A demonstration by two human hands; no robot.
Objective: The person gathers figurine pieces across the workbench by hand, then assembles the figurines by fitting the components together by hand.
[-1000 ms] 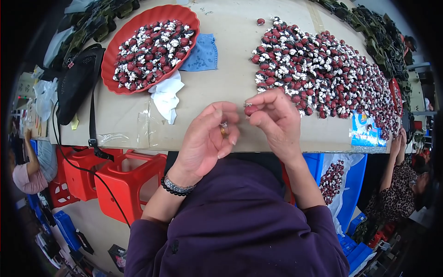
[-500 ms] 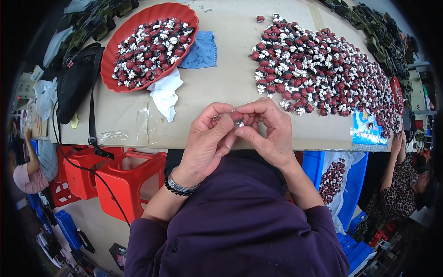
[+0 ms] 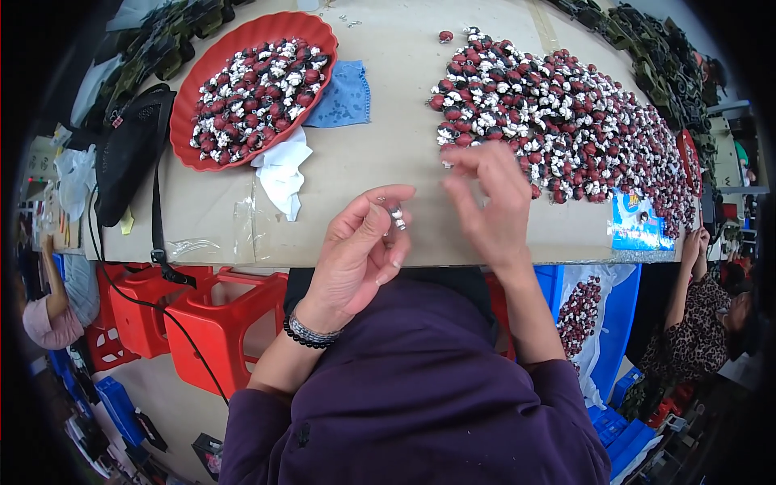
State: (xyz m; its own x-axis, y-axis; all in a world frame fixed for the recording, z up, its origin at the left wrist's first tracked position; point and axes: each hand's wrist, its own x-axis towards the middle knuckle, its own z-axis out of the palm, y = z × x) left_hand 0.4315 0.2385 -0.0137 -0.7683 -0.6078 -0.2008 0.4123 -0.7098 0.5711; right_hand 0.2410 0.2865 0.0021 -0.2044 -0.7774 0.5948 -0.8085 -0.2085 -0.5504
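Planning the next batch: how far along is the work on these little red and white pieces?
Done, seemingly: the red tray is heaped with pieces. In hand: the left hand pinches a small metal part; the right hand reaches toward the loose pile. Left: that large pile.

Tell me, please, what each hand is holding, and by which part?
The left hand pinches a small silvery metal piece at its lower end, between thumb and fingers. The right hand appears empty, though blurred.

Red tray (image 3: 191, 105); red-white beads (image 3: 566, 121); blue cloth (image 3: 343, 97); purple sleeve (image 3: 420, 404); red stools (image 3: 210, 323)
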